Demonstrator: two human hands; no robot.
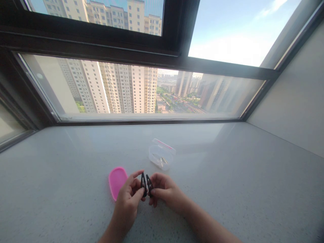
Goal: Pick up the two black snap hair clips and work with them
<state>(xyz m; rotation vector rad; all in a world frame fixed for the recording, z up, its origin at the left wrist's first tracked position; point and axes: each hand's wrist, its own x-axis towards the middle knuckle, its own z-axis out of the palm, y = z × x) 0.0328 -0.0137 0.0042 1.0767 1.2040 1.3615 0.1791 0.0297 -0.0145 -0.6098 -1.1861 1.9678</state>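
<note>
Two black snap hair clips stand side by side above the sill, pointed ends up. My left hand [129, 195] pinches the left hair clip [143, 184] between thumb and fingers. In my right hand [164, 190] is the right hair clip [149, 185], gripped near its lower end. Only a narrow gap parts the two clips. Just behind my left hand lies a pink oval lid or shallow tray [117, 182], partly covered by that hand. Beyond both hands sits a clear plastic container [162, 153] with a few small shiny pieces inside.
The pale speckled windowsill [227, 182] stretches under everything. A dark window frame [152, 122] borders its far edge, with tall buildings outside. To the right rises a plain white wall [293, 101].
</note>
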